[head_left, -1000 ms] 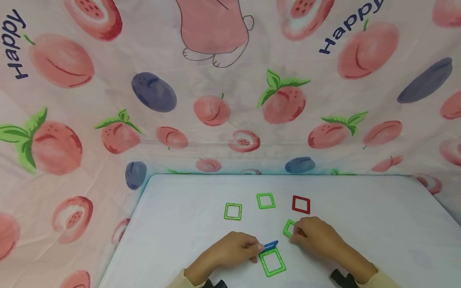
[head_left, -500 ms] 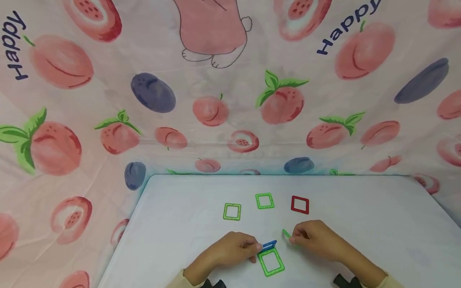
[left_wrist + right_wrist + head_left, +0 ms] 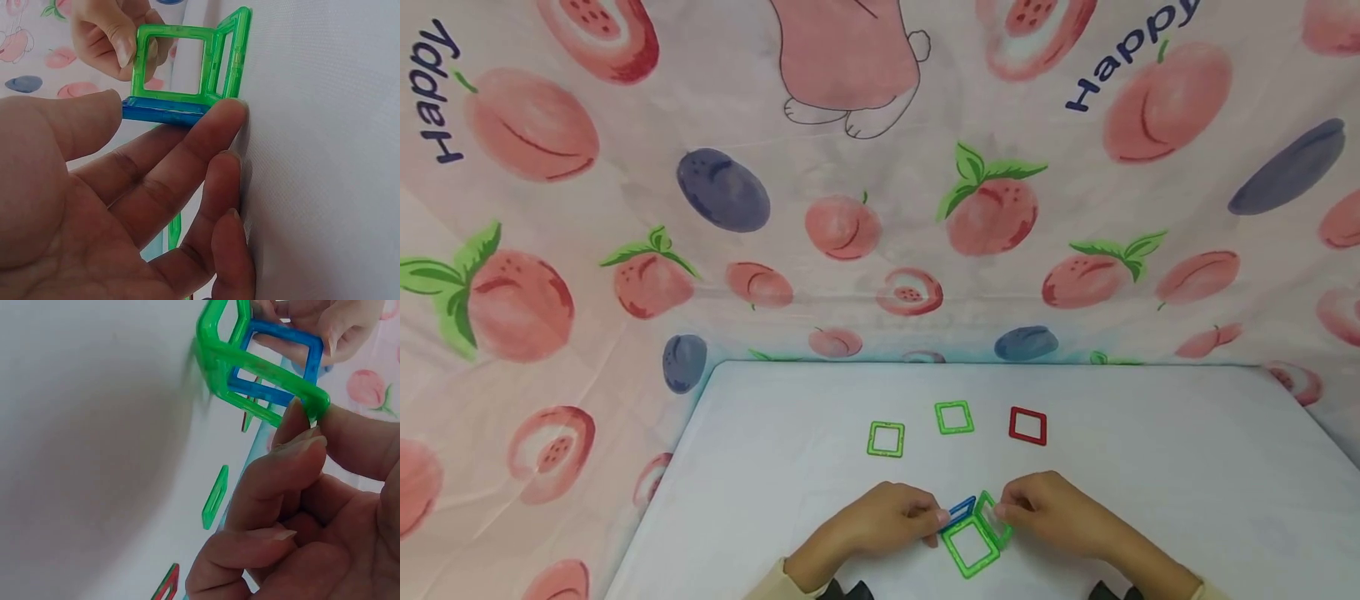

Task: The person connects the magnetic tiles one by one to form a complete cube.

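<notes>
A green square magnetic tile (image 3: 983, 565) lies flat on the table in front of the body. Along its far-left edge stands a blue magnetic tile (image 3: 165, 111), pinched between the thumb and fingers of my left hand (image 3: 895, 518). My right hand (image 3: 1056, 508) pinches a second green tile (image 3: 269, 369) by its upper edge, tilted up along the flat tile's right side. In the left wrist view, the blue and the upright green tile meet at a corner. Both hands' fingertips partly cover the tiles they hold.
Farther back on the white table (image 3: 775, 467) lie a green tile (image 3: 871, 439) at the left, another green tile (image 3: 956, 432) in the middle and a red tile (image 3: 1043, 429) at the right. A fruit-printed cloth (image 3: 865, 175) hangs behind the table.
My right hand has lifted the second green tile, turned it upright and brought it left and nearer, against the flat tile. My left hand stays on the blue tile.
</notes>
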A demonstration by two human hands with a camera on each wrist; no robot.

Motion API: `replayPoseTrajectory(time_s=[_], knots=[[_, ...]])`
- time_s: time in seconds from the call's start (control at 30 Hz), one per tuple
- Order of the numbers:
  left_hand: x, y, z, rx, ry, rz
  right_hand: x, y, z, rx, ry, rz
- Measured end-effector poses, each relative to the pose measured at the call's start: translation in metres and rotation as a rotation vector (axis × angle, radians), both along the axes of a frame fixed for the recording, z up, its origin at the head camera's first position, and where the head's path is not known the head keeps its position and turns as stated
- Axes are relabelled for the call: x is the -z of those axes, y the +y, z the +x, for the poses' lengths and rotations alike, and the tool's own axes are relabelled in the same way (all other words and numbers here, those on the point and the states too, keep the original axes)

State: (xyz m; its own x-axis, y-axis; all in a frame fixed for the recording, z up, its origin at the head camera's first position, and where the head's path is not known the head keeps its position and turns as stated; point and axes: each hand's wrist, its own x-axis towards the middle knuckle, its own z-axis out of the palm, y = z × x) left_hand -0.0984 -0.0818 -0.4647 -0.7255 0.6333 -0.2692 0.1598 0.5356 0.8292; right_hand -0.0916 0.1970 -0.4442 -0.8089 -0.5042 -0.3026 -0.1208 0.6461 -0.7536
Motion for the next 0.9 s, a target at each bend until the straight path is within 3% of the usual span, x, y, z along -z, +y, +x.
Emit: replayPoseTrajectory(time_s=[0.17,0.33,0.47,0.67,0.9], knots=[[0.001,0.001,-0.001,0.014,0.013,0.005,-0.003,-0.006,0.004,-0.048,0.088,0.04],[0.001,0.001,-0.001,0.015,0.009,0.005,-0.005,-0.015,0.01,-0.098,0.268,0.19],[0.002,0.0,-0.001,0.012,0.013,0.0,-0.005,-0.018,0.014,-0.094,0.366,0.269],[0.003,0.001,0.001,0.003,0.005,-0.018,-0.005,-0.012,0.019,-0.032,0.344,0.271],[0.004,0.0,0.001,0.015,0.031,-0.029,-0.001,-0.008,0.016,-0.047,0.339,0.204]])
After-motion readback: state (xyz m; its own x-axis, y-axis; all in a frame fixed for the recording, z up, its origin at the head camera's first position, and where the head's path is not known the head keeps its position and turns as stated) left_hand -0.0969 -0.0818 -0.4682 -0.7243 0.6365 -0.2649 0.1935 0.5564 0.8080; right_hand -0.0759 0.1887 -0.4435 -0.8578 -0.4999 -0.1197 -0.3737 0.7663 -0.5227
